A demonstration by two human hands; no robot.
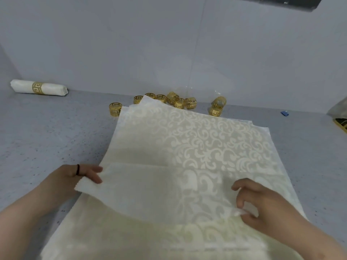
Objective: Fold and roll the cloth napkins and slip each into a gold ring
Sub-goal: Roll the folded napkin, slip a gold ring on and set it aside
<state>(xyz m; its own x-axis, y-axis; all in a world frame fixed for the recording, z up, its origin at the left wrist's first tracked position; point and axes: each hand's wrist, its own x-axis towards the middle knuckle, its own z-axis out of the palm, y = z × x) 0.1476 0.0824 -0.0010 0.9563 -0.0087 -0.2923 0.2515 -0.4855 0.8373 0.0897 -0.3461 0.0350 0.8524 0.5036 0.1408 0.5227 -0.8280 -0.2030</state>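
On the counter (47, 132), the left hand (75, 175) and right hand (262, 207) are each pinching a near corner of the top napkin (150, 194), lifting it off the stack (197, 139). Risk: fingers catching two layers, or skewing the fold. Rings (179, 102) are waiting behind.

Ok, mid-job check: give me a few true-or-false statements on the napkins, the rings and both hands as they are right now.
1. One rolled napkin already sits in a gold ring, far left by the wall. True.
2. The loose gold rings lie in front of the napkin stack, nearest the person. False: they lie beyond its far edge.
3. The left hand holds the top napkin at its left corner. True.
4. The right hand is lifting a ring. False: its grip pinches the napkin's near edge.
5. The napkins are plain blue. False: cream with a scroll pattern.
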